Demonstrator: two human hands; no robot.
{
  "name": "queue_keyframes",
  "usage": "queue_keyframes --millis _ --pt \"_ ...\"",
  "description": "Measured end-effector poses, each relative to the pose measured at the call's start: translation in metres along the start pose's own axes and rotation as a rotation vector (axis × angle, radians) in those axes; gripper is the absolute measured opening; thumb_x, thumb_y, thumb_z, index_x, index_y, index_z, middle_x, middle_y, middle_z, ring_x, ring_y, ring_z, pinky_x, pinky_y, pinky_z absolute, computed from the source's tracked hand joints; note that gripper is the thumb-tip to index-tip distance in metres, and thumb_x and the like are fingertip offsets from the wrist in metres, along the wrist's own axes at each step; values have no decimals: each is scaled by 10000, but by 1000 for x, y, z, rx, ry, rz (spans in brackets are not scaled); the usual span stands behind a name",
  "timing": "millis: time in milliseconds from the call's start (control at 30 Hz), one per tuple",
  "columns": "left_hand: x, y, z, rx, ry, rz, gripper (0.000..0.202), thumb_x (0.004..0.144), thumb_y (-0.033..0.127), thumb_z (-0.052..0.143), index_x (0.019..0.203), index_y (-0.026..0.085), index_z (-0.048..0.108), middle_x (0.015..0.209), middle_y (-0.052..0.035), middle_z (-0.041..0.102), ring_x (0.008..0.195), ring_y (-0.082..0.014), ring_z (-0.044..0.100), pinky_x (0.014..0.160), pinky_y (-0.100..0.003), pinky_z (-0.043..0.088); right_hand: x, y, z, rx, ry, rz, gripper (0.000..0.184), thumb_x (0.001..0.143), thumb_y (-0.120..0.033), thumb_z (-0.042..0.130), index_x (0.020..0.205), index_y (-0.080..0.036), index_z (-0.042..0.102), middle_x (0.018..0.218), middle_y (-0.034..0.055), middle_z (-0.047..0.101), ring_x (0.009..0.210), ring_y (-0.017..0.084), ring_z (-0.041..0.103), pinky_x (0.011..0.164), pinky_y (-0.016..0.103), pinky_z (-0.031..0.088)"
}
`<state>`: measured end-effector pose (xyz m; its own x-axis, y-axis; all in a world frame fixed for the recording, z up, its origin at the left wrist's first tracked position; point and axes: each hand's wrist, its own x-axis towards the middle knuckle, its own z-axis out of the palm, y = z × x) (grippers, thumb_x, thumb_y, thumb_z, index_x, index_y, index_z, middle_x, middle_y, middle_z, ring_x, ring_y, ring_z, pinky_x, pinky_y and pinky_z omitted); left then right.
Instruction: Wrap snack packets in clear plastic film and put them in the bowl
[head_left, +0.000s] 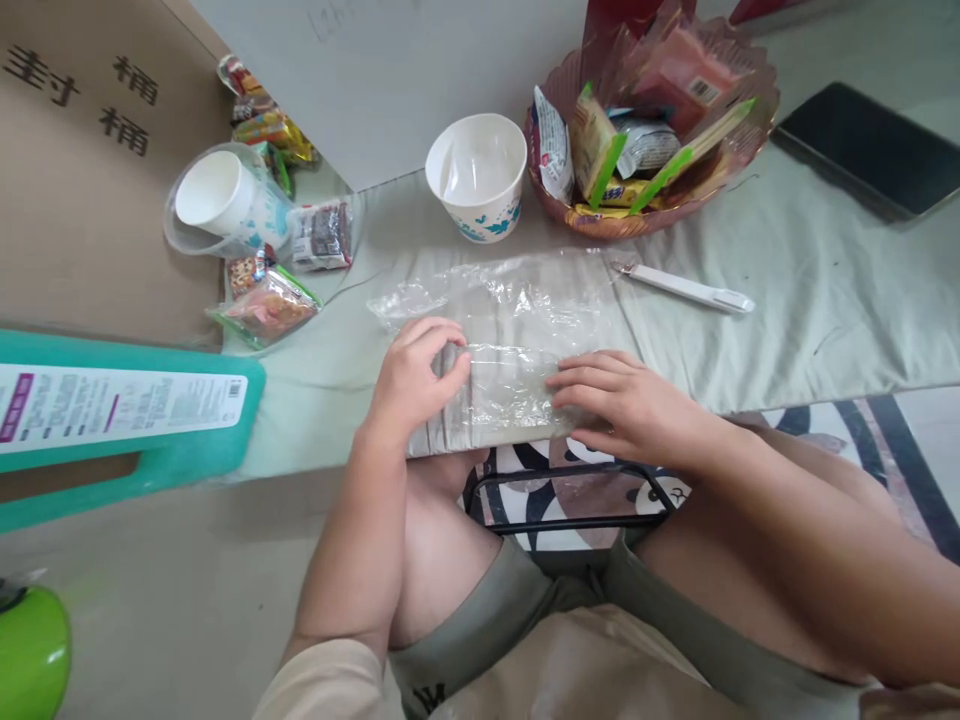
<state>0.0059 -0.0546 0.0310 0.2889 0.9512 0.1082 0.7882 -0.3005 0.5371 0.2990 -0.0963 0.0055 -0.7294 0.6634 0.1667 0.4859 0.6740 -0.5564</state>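
Note:
A crinkled clear plastic bag (pixel 517 385) lies flat at the front edge of the cloth-covered table, with a fold line running across it. At its left side, my left hand (pixel 420 375) is closed, thumb and forefinger drawn together on the film by the fold. My right hand (pixel 626 400) rests on the right side of the film, its fingers stretched out and apart. Beyond the film stands a white paper cup (pixel 480 180) with a blue print. To the right lies a white utility knife (pixel 686 288).
A pink scalloped bowl (pixel 652 215) of packaged snacks stands at the back, beside a black phone (pixel 874 150). More cups (pixel 214 195) and snack packets (pixel 274 305) sit at left, near a cardboard box (pixel 97 200) and a teal-edged package (pixel 180 430).

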Motion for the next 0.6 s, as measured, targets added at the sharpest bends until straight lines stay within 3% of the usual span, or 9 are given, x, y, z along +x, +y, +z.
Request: queue_keyframes --millis 200,400,500,600 --pt "6 -23 0 63 59 -186 249 873 229 570 1069 200 721 1342 -89 704 1288 -242 642 1165 -395 465 -2 2 3 -38 -37 -17 189 913 -231 641 1084 -219 719 1397 106 684 1364 329 577 1096 538 473" --pt "8 -28 3 74 27 -229 272 878 212 580 1099 206 737 1422 -89 673 1360 -250 606 1208 -418 438 -2 2 5 8 18 -33 138 971 -224 594 907 -209 716 1312 97 731 1312 319 628 1073 528 495" --pt "8 -31 3 66 58 -189 261 871 205 593 1091 206 732 1423 -98 676 1390 -264 587 1238 -465 411 -1 1 1 85 83 -27 161 981 -211 571 870 -211 687 1248 89 757 1283 308 657 1045 521 519" --pt "2 -28 -6 9 146 -27 193 882 285 614 1025 221 726 1383 -91 698 1399 -289 579 1230 -513 421 -1 -1 -6 237 228 14 97 971 -221 581 901 -234 647 1096 73 791 1208 283 701 1004 491 553"
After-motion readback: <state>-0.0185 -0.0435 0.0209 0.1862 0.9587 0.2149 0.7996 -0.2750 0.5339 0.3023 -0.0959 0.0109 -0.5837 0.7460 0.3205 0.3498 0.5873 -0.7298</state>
